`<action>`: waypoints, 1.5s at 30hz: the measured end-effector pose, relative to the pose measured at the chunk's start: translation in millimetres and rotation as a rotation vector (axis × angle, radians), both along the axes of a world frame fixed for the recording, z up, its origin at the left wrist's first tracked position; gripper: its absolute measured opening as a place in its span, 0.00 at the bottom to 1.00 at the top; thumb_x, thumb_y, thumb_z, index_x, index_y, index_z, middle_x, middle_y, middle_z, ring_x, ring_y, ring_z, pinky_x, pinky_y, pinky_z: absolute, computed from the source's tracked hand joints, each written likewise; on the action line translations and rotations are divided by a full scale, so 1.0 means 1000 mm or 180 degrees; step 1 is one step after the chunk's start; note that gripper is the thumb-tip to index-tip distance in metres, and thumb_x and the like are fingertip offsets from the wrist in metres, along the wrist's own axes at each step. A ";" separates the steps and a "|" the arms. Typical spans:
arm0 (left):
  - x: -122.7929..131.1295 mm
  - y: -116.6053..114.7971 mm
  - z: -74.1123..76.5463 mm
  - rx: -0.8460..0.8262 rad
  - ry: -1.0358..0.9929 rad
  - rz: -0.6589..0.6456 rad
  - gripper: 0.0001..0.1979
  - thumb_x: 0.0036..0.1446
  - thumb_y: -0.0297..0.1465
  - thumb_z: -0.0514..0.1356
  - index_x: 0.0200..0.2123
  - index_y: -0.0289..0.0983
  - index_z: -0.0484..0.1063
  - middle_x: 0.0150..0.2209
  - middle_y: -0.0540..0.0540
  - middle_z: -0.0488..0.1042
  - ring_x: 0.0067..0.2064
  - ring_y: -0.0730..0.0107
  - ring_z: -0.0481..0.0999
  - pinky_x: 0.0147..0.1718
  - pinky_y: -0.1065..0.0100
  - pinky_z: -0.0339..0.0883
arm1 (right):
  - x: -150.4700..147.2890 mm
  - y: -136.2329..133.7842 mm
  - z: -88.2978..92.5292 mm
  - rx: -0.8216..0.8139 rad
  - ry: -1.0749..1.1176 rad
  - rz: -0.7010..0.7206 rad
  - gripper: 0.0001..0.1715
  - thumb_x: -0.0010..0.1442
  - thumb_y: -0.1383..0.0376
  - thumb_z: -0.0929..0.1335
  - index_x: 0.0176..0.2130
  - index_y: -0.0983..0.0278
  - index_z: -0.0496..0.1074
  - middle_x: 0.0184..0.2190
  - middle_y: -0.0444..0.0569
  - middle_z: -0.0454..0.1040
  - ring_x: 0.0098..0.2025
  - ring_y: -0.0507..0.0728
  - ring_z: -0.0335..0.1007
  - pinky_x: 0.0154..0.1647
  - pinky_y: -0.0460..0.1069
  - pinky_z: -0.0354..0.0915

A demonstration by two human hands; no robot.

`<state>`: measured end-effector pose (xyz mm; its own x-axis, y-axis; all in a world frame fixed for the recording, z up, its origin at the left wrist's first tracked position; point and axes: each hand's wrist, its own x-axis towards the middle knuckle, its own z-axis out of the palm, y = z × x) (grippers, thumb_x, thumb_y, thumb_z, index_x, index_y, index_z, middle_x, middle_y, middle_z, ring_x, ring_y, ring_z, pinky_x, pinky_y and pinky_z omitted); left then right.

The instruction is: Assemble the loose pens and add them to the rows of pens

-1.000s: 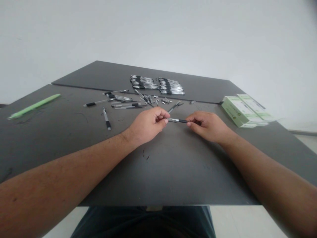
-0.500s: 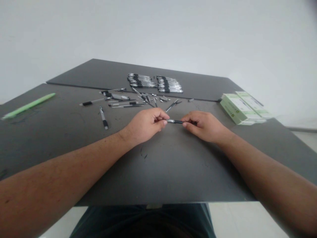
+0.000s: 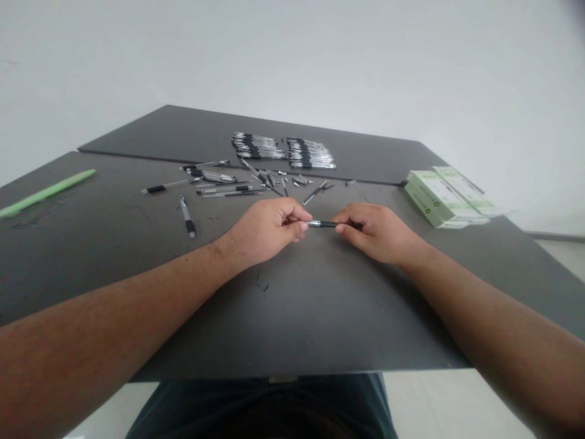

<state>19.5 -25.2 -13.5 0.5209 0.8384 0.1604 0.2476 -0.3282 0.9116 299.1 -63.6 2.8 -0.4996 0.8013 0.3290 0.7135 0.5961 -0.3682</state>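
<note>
Between my two hands a clear and black pen [image 3: 322,224] lies level above the grey table [image 3: 301,317]. My left hand [image 3: 269,230] pinches its clear end between thumb and fingers. The black end is gripped by the thumb and forefinger of my right hand [image 3: 377,231]; the very tips of the pen are hidden. Just beyond the hands, small loose pen parts [image 3: 300,180] are scattered. Several pen pieces [image 3: 214,177] with black grips lie behind and left of my left hand, and a single one [image 3: 187,216] lies nearer.
Two neat rows of pens, a left row [image 3: 256,146] and a right row [image 3: 311,152], lie on the far table section. Green and white boxes [image 3: 441,198] stand at the right. A long light green stick [image 3: 48,192] lies at the far left.
The view has shifted slightly, so the table's things appear a little further left. Both hands keep hold of the pen in nearly the same pose.
</note>
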 end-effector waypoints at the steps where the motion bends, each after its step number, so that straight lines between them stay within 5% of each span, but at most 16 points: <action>1: 0.000 0.000 0.001 0.0006 0.0021 -0.0001 0.09 0.63 0.26 0.67 0.46 0.37 0.83 0.33 0.49 0.87 0.35 0.68 0.87 0.37 0.70 0.78 | 0.000 0.000 0.000 -0.0009 0.0004 0.0003 0.10 0.73 0.63 0.70 0.44 0.60 0.83 0.37 0.51 0.86 0.40 0.60 0.82 0.44 0.52 0.71; 18: -0.001 0.015 -0.024 0.0131 -0.0259 0.0033 0.18 0.66 0.34 0.67 0.58 0.38 0.75 0.36 0.49 0.83 0.35 0.65 0.85 0.36 0.64 0.80 | 0.005 0.004 -0.004 -0.0231 0.0123 -0.0366 0.11 0.71 0.61 0.69 0.43 0.59 0.83 0.37 0.49 0.86 0.38 0.59 0.82 0.42 0.52 0.72; 23: 0.001 0.011 -0.017 0.0115 -0.0058 0.0238 0.13 0.67 0.31 0.64 0.53 0.39 0.75 0.35 0.49 0.83 0.35 0.65 0.85 0.37 0.63 0.79 | 0.017 0.012 -0.011 -0.0042 0.0234 -0.0884 0.15 0.72 0.58 0.67 0.45 0.58 0.84 0.40 0.51 0.87 0.43 0.63 0.83 0.48 0.56 0.75; 29: 0.002 0.004 -0.006 0.0318 0.0382 0.0306 0.10 0.67 0.28 0.65 0.51 0.40 0.78 0.37 0.49 0.86 0.38 0.63 0.86 0.44 0.60 0.78 | 0.032 0.028 -0.006 0.0256 0.0110 -0.0947 0.14 0.72 0.58 0.68 0.45 0.58 0.84 0.42 0.53 0.86 0.47 0.65 0.83 0.53 0.59 0.76; 35: 0.003 0.001 -0.005 0.0389 0.0404 0.0241 0.09 0.67 0.29 0.65 0.50 0.40 0.80 0.41 0.47 0.88 0.43 0.59 0.87 0.50 0.57 0.78 | 0.016 0.084 0.019 0.0416 -0.0451 -0.0820 0.15 0.71 0.60 0.70 0.50 0.58 0.87 0.45 0.54 0.86 0.49 0.65 0.82 0.54 0.59 0.77; 40: 0.004 0.000 -0.005 0.0362 0.0409 0.0147 0.10 0.67 0.28 0.65 0.50 0.40 0.81 0.41 0.47 0.88 0.45 0.58 0.88 0.52 0.57 0.79 | -0.045 0.159 0.035 0.0321 -0.1143 -0.0881 0.19 0.71 0.63 0.70 0.55 0.60 0.88 0.50 0.56 0.88 0.54 0.65 0.83 0.60 0.57 0.75; 45: 0.003 0.000 -0.005 0.0379 0.0361 0.0065 0.10 0.67 0.28 0.64 0.49 0.40 0.81 0.43 0.46 0.89 0.45 0.57 0.88 0.50 0.57 0.79 | -0.104 0.216 0.029 0.0159 -0.1663 -0.0791 0.21 0.70 0.68 0.69 0.55 0.62 0.89 0.54 0.59 0.88 0.56 0.66 0.84 0.61 0.55 0.74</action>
<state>22.9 -25.4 -18.9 0.5244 0.8276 0.2003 0.3545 -0.4261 0.8323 195.0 152.1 31.9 -0.4047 0.9052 0.1296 0.9138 0.3950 0.0947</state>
